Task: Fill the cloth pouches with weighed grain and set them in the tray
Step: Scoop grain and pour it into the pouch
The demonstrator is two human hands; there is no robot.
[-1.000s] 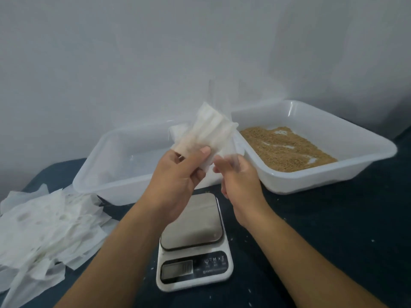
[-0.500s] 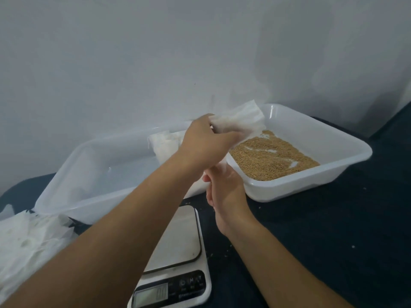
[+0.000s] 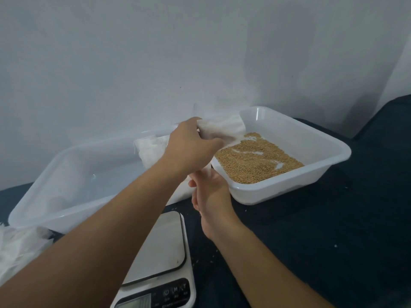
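Observation:
My left hand [image 3: 189, 145] grips a white cloth pouch [image 3: 222, 128] and holds it over the near-left corner of the white grain tray [image 3: 322, 170], just above the brown grain [image 3: 255, 161]. My right hand [image 3: 211, 192] hangs below the left one, between the tray and the scale, fingers relaxed and holding nothing. A clear tray [image 3: 44, 196] stands to the left, with a filled white pouch [image 3: 151, 150] lying in its right end. The kitchen scale [image 3: 160, 252] sits in front with a bare steel plate.
A heap of loose white pouches [image 3: 17, 247] lies at the left edge. Everything rests on a dark blue cloth surface [image 3: 322, 252] with stray grains scattered on it. A pale wall rises right behind the trays.
My left hand has carried the pouch right, from above the scale to over the grain tray. My right hand let go of the pouch and dropped lower. The view has shifted right.

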